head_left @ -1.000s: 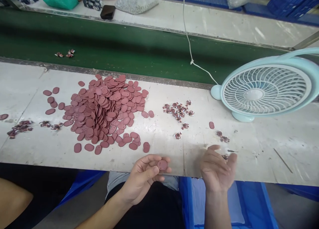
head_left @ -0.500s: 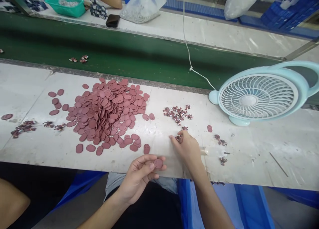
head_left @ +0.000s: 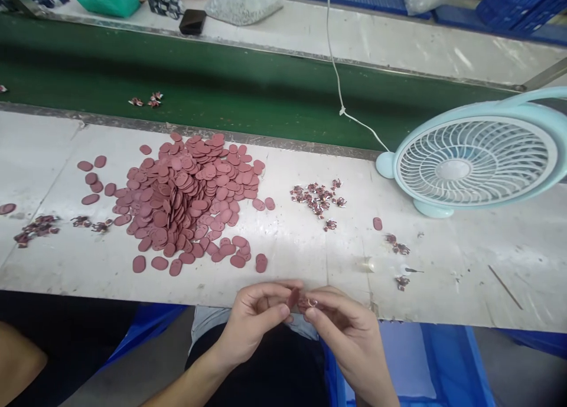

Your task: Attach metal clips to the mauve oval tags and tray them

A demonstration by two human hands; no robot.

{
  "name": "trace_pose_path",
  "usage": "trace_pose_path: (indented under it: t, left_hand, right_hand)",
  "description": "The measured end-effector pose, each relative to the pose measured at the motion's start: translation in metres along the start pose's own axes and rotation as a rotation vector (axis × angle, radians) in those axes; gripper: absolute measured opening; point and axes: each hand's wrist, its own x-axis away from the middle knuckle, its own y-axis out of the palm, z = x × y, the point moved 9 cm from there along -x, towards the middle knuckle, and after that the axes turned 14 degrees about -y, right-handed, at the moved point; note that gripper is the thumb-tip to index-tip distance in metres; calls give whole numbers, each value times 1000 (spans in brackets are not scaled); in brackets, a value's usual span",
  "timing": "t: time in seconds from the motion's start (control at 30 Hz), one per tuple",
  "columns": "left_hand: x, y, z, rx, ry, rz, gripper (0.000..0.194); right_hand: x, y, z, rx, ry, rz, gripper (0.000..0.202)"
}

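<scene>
Between the thumb and fingers of my left hand (head_left: 259, 318) is a reddish-brown oval disc (head_left: 293, 298), turned nearly edge-on. Close beside it, my right hand (head_left: 343, 324) pinches a small dark-red and white figure-like piece (head_left: 307, 303). The two parts are side by side at the table's front edge; whether they touch I cannot tell. A large heap of the same oval discs (head_left: 177, 200) lies to the left, some with small holes showing. Beyond my right hand is a cluster of the small figure-like pieces (head_left: 316, 199).
A light blue fan (head_left: 473, 162) stands at the right, its white cord (head_left: 334, 64) running up. Several figure-like pieces (head_left: 38, 230) lie far left. A small clear bottle (head_left: 367, 265) and a thin stick (head_left: 505, 286) lie right. Behind runs a green belt (head_left: 248, 94).
My right hand has come back from the table with a small figure-like piece, meeting my left hand. The disc has turned from face-up to edge-on. The view has shifted slightly.
</scene>
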Motion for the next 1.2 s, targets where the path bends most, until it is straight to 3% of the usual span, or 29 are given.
trace_pose_path:
  t: [0.27, 0.57, 1.1, 1.2]
  left_hand:
    - [1, 0, -4, 3, -15, -7, 20]
    - [-1, -3, -12, -55, -83, 64, 7]
    - [3, 3, -16, -51, 41, 139, 4]
    - [4, 5, -5, -140, 89, 102, 11]
  right_hand:
    - [-4, 1, 3, 60, 39, 51, 12]
    - [-4, -1, 4, 94, 83, -31, 13]
    - [-3, 2, 21, -172, 95, 123, 11]
    - [6, -14, 31, -249, 78, 193, 11]
